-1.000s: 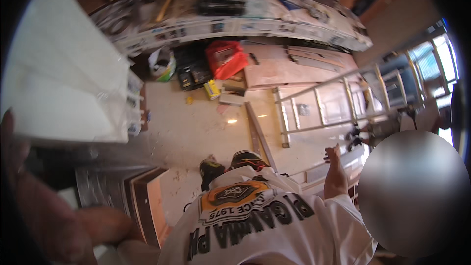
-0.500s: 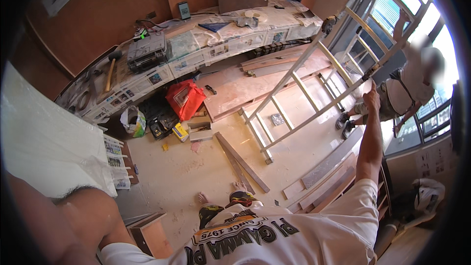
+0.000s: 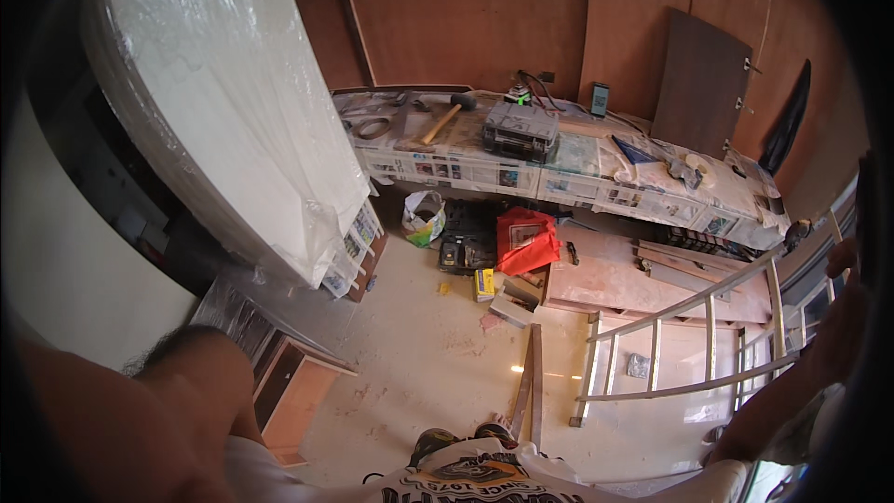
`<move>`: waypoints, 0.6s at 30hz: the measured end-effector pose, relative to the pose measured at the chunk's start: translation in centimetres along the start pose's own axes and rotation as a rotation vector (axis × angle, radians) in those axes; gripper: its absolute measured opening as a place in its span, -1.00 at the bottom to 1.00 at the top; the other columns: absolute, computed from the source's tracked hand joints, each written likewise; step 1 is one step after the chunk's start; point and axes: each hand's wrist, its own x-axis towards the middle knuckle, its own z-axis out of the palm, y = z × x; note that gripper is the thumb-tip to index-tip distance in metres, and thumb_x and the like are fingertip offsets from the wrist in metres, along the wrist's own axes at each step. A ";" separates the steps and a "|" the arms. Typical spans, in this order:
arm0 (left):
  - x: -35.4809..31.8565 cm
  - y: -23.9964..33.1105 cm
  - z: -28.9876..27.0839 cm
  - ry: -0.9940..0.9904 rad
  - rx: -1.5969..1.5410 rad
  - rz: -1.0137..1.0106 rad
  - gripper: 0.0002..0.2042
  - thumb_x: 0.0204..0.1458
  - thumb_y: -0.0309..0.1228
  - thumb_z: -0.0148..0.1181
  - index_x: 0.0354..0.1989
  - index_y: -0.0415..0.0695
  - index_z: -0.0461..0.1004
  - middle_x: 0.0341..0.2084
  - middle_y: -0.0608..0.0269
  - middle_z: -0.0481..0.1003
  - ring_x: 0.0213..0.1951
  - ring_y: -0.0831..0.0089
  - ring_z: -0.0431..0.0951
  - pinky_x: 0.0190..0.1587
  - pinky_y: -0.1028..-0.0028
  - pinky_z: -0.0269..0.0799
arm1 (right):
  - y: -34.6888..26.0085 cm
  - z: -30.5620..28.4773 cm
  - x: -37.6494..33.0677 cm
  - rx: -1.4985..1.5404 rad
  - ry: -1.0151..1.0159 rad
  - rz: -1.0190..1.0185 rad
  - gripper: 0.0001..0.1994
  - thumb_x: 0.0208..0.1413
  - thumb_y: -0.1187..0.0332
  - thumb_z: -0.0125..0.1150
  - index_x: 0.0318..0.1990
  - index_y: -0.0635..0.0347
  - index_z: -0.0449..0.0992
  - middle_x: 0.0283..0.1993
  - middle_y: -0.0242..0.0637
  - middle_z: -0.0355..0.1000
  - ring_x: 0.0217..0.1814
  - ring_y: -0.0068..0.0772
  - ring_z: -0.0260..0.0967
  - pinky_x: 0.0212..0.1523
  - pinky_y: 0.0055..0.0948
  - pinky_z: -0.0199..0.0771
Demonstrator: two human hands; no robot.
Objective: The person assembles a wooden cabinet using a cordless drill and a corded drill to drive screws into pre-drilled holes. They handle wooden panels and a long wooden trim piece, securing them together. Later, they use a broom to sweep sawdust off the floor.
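A pale metal ladder (image 3: 655,354) slants across the right side, its lower end on the floor and its upper part running out toward the right rim. At that rim my right hand (image 3: 832,321) is closed round the ladder's side rail, though shadow blurs its fingers. My left arm is bent close at the lower left, and its hand is out of view. Two narrow wooden strips (image 3: 527,382) lie on the floor by my feet. Next to the ladder's rungs rests a small silvery packet (image 3: 638,365).
A paper-covered counter (image 3: 456,168) carries a grey case (image 3: 520,130), a mallet (image 3: 442,123) and a phone (image 3: 600,99). Below it are a red bag (image 3: 527,240), an open tool case (image 3: 463,251) and a wooden panel (image 3: 605,270). Plastic wraps a tall white cabinet (image 3: 233,84). An open wooden box (image 3: 296,401) sits lower left.
My view has swung left, bringing the wrapped cabinet further in. The ladder and my right hand now sit lower and nearer the right rim; the co-worker by the window is mostly out of view.
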 end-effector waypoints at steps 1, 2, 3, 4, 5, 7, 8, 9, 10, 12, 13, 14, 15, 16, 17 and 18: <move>0.2 1.1 0.1 -0.030 0.022 -0.033 -0.62 0.27 -0.29 0.05 0.18 -0.21 0.43 0.11 0.18 0.52 0.11 0.41 0.51 0.16 0.39 0.36 | -2.1 2.3 1.2 0.092 -0.105 -0.173 -0.67 0.41 0.26 0.09 0.12 0.32 0.54 -0.32 -0.30 0.47 -0.39 -0.57 0.36 -0.34 -0.53 0.40; 0.4 3.0 -0.8 -0.048 0.058 -0.072 -0.62 0.27 -0.29 0.04 0.18 -0.21 0.44 0.10 0.19 0.52 0.11 0.42 0.51 0.16 0.39 0.36 | -6.1 4.8 3.2 0.216 -0.175 -0.351 -0.67 0.41 0.25 0.09 0.13 0.32 0.53 -0.31 -0.29 0.46 -0.39 -0.56 0.35 -0.33 -0.53 0.40; -0.2 4.6 -1.4 -0.032 0.064 -0.103 -0.63 0.28 -0.28 0.04 0.18 -0.20 0.44 0.10 0.20 0.52 0.11 0.42 0.51 0.16 0.40 0.36 | -10.3 5.9 4.7 0.304 -0.253 -0.502 -0.66 0.41 0.25 0.09 0.14 0.32 0.52 -0.31 -0.29 0.46 -0.38 -0.56 0.35 -0.33 -0.53 0.39; -0.8 5.7 -2.2 -0.014 0.075 -0.124 -0.63 0.28 -0.28 0.04 0.18 -0.19 0.44 0.10 0.21 0.52 0.11 0.43 0.51 0.16 0.40 0.36 | -14.5 7.1 6.1 0.376 -0.317 -0.624 -0.66 0.40 0.24 0.09 0.14 0.32 0.51 -0.30 -0.29 0.45 -0.38 -0.56 0.34 -0.32 -0.53 0.39; -0.8 6.3 -2.0 0.001 0.071 -0.166 -0.63 0.28 -0.28 0.04 0.18 -0.18 0.44 0.10 0.22 0.52 0.11 0.44 0.51 0.17 0.40 0.36 | -16.2 8.8 7.5 0.473 -0.390 -0.712 -0.65 0.40 0.24 0.10 0.15 0.32 0.50 -0.29 -0.29 0.45 -0.37 -0.56 0.34 -0.32 -0.53 0.39; -0.8 10.2 -4.4 -0.008 0.127 -0.189 -0.64 0.29 -0.27 0.03 0.17 -0.17 0.45 0.10 0.24 0.53 0.11 0.46 0.51 0.17 0.41 0.35 | -22.8 9.0 8.8 0.572 -0.416 -0.897 -0.64 0.40 0.22 0.10 0.16 0.32 0.48 -0.27 -0.29 0.44 -0.36 -0.56 0.33 -0.31 -0.53 0.38; -1.1 11.7 -4.8 -0.035 0.160 -0.254 -0.64 0.29 -0.27 0.03 0.17 -0.16 0.45 0.10 0.24 0.53 0.11 0.47 0.51 0.17 0.42 0.35 | -24.6 11.5 9.6 0.676 -0.428 -0.972 -0.63 0.39 0.22 0.10 0.17 0.32 0.47 -0.27 -0.29 0.43 -0.35 -0.55 0.33 -0.31 -0.53 0.38; 0.1 14.7 -5.8 -0.070 0.208 -0.286 -0.65 0.29 -0.27 0.03 0.17 -0.15 0.45 0.09 0.25 0.53 0.11 0.48 0.51 0.17 0.42 0.35 | -27.4 11.1 10.0 0.742 -0.411 -1.048 -0.62 0.39 0.21 0.11 0.18 0.31 0.46 -0.26 -0.29 0.42 -0.35 -0.55 0.33 -0.30 -0.53 0.37; -1.3 15.7 -6.0 -0.054 0.213 -0.323 -0.65 0.29 -0.27 0.03 0.17 -0.15 0.46 0.09 0.26 0.53 0.10 0.49 0.51 0.18 0.42 0.35 | -29.2 12.5 10.7 0.783 -0.435 -1.090 -0.62 0.39 0.21 0.11 0.18 0.31 0.45 -0.25 -0.29 0.42 -0.34 -0.55 0.32 -0.30 -0.53 0.37; -1.6 19.4 -7.0 -0.072 0.288 -0.444 -0.65 0.30 -0.26 0.02 0.17 -0.13 0.46 0.09 0.28 0.53 0.10 0.50 0.51 0.18 0.43 0.34 | -33.9 15.2 11.7 0.920 -0.439 -1.170 -0.60 0.38 0.20 0.11 0.20 0.31 0.43 -0.23 -0.29 0.41 -0.33 -0.55 0.31 -0.29 -0.53 0.36; -4.2 20.4 -7.0 -0.014 0.287 -0.451 -0.66 0.30 -0.26 0.02 0.16 -0.12 0.46 0.09 0.29 0.53 0.10 0.51 0.51 0.18 0.43 0.34 | -36.3 15.6 12.2 0.898 -0.474 -1.200 -0.59 0.38 0.19 0.12 0.20 0.31 0.42 -0.23 -0.29 0.40 -0.32 -0.54 0.31 -0.29 -0.53 0.36; -7.8 20.9 -6.5 0.086 0.249 -0.395 -0.66 0.31 -0.26 0.02 0.16 -0.12 0.47 0.09 0.30 0.54 0.10 0.52 0.51 0.18 0.44 0.34 | -38.1 14.2 12.0 0.778 -0.524 -1.191 -0.58 0.38 0.18 0.12 0.21 0.31 0.41 -0.22 -0.29 0.40 -0.32 -0.54 0.31 -0.28 -0.52 0.36; -7.0 22.9 -6.6 0.052 0.292 -0.466 -0.66 0.31 -0.26 0.01 0.16 -0.11 0.47 0.09 0.30 0.54 0.10 0.53 0.51 0.18 0.44 0.34 | -39.4 15.3 12.8 0.873 -0.504 -1.217 -0.57 0.38 0.18 0.12 0.22 0.31 0.40 -0.21 -0.29 0.39 -0.31 -0.54 0.30 -0.28 -0.52 0.35; -6.2 24.6 -6.7 0.029 0.333 -0.540 -0.67 0.31 -0.25 0.01 0.16 -0.10 0.47 0.08 0.31 0.54 0.10 0.54 0.51 0.19 0.45 0.34 | -41.2 16.5 13.3 0.959 -0.485 -1.240 -0.57 0.37 0.17 0.12 0.22 0.31 0.39 -0.20 -0.29 0.38 -0.31 -0.54 0.30 -0.27 -0.52 0.35; -6.5 26.4 -6.5 0.026 0.357 -0.600 -0.67 0.31 -0.25 0.01 0.16 -0.09 0.47 0.08 0.32 0.54 0.10 0.55 0.50 0.19 0.45 0.34 | -43.2 17.3 13.3 1.008 -0.479 -1.257 -0.56 0.37 0.17 0.13 0.23 0.31 0.38 -0.19 -0.29 0.38 -0.30 -0.54 0.29 -0.27 -0.52 0.35; -7.5 27.4 -6.2 0.045 0.358 -0.630 -0.67 0.32 -0.25 0.01 0.16 -0.09 0.48 0.08 0.33 0.54 0.10 0.55 0.50 0.19 0.45 0.33 | -44.6 17.5 13.3 1.015 -0.483 -1.254 -0.55 0.37 0.16 0.13 0.24 0.31 0.37 -0.19 -0.29 0.37 -0.29 -0.53 0.29 -0.26 -0.52 0.34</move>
